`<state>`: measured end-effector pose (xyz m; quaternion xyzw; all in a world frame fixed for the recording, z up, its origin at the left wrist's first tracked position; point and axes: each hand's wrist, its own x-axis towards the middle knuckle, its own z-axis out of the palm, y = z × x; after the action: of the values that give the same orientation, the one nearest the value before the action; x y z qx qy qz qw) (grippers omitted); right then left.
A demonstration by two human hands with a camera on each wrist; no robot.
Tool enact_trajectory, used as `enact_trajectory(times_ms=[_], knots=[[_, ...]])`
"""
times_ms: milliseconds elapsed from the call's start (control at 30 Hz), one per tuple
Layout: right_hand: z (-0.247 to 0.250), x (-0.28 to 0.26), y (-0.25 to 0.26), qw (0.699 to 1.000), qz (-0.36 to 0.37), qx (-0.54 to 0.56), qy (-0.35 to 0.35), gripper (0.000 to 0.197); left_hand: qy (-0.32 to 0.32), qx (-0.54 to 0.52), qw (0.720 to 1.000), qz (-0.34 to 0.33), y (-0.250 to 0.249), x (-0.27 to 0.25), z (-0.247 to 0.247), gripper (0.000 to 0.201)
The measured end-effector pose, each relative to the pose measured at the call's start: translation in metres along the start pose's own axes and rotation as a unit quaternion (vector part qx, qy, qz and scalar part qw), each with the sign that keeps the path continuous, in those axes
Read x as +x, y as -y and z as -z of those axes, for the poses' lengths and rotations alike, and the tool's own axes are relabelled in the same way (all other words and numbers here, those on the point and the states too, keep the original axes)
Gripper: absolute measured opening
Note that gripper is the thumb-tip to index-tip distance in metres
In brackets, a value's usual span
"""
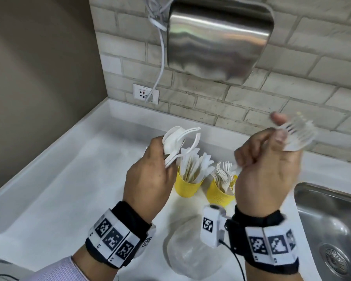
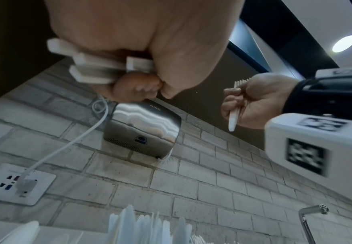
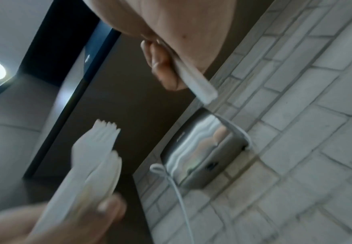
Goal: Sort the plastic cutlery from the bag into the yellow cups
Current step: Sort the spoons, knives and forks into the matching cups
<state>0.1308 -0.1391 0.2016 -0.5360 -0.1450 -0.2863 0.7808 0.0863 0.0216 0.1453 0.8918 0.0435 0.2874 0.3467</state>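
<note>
My left hand (image 1: 162, 157) grips a bunch of white plastic spoons (image 1: 176, 142) by their handles (image 2: 100, 66), bowls pointing up. My right hand (image 1: 272, 142) is raised to the right and pinches several white forks (image 1: 298, 134), tines up (image 3: 100, 158); their handles (image 3: 198, 82) run under the curled fingers. Both hands hover above two yellow cups on the white counter. The left cup (image 1: 187, 186) holds knives (image 2: 150, 227), and the right cup (image 1: 221, 194) holds forks. A crumpled clear plastic bag (image 1: 190, 250) lies on the counter in front of the cups, below my wrists.
A steel sink (image 1: 328, 220) is sunk into the counter at the right, its faucet (image 2: 313, 214) behind it. A steel hand dryer (image 1: 219, 39) hangs on the brick wall, its cord plugged into a wall socket (image 1: 146, 94). A brown wall (image 1: 39, 78) bounds the counter on the left.
</note>
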Motion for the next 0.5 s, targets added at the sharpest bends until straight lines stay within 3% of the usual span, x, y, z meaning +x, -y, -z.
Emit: enact_trajectory(times_ms=[67,167,233,333,500], knots=[[-0.003,-0.019,-0.011,0.997,-0.051,-0.025,0.045,0.026,-0.015,-0.002,1.0,0.009,-0.002,0.001,0.0,0.048],[-0.012,-0.042,-0.023,0.98,-0.112,-0.076,0.144,0.038,-0.024,-0.005,1.0,0.009,-0.004,0.002,0.002,0.045],[-0.019,-0.048,-0.024,0.969,-0.118,-0.097,0.194,0.028,-0.02,-0.013,1.0,0.013,-0.005,0.002,0.003,0.048],[-0.023,-0.047,-0.028,0.967,-0.122,-0.114,0.191,0.018,-0.02,-0.006,1.0,0.02,-0.005,0.001,0.003,0.051],[-0.028,-0.05,-0.036,0.977,-0.174,-0.049,0.117,0.019,-0.027,0.025,0.999,0.004,-0.002,0.001,-0.001,0.042]])
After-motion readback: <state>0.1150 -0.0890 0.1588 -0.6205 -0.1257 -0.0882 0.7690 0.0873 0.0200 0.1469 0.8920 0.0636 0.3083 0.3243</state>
